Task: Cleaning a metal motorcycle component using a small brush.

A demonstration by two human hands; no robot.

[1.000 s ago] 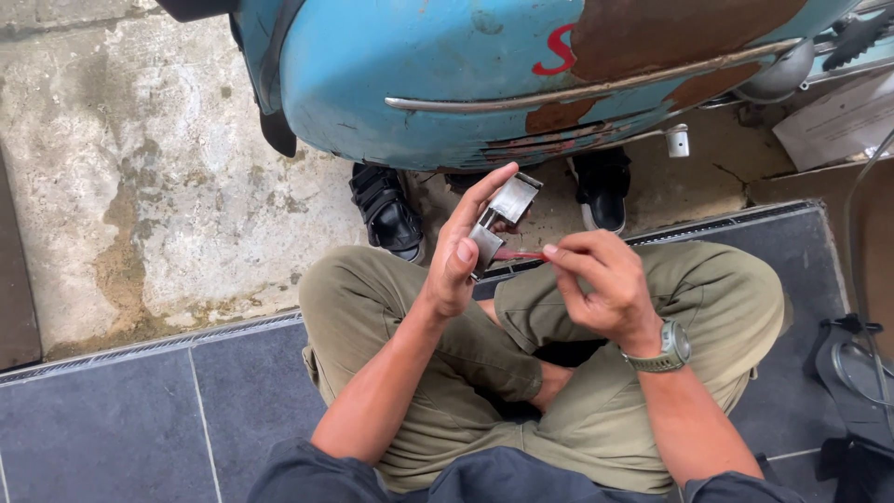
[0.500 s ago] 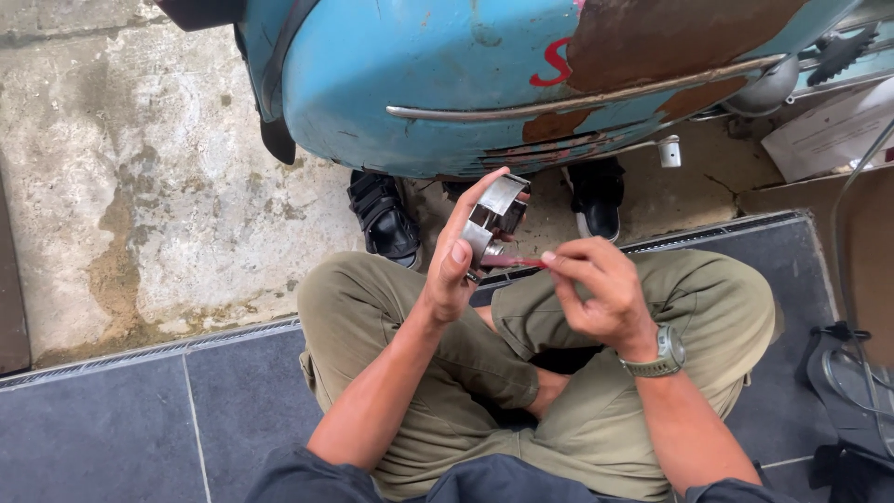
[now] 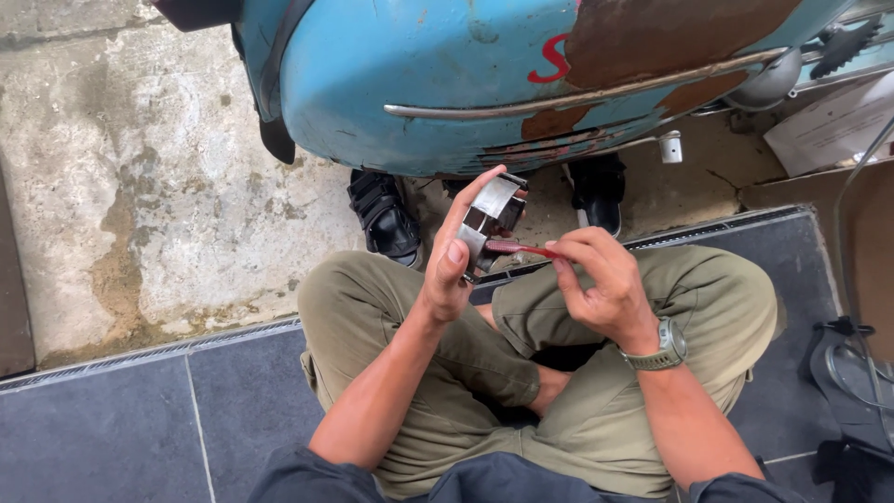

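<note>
I sit cross-legged in olive trousers. My left hand (image 3: 453, 261) holds up a small grey metal part (image 3: 494, 212) with a dark opening, thumb and fingers clamped on its sides. My right hand (image 3: 599, 284), with a wristwatch on its wrist, grips a thin red-handled tool (image 3: 520, 249) and points its tip into the metal part. Both hands hover above my knees, just below the rusty blue scooter body (image 3: 521, 74).
Two black sandals (image 3: 384, 216) lie under the scooter on the stained concrete. A drain grate (image 3: 149, 354) runs between the concrete and the dark tiles I sit on. Cables and a dark object (image 3: 852, 373) lie at my right; cardboard (image 3: 829, 126) sits at the upper right.
Both hands have lifted a little toward the scooter. The red tool's tip has moved in to the metal part.
</note>
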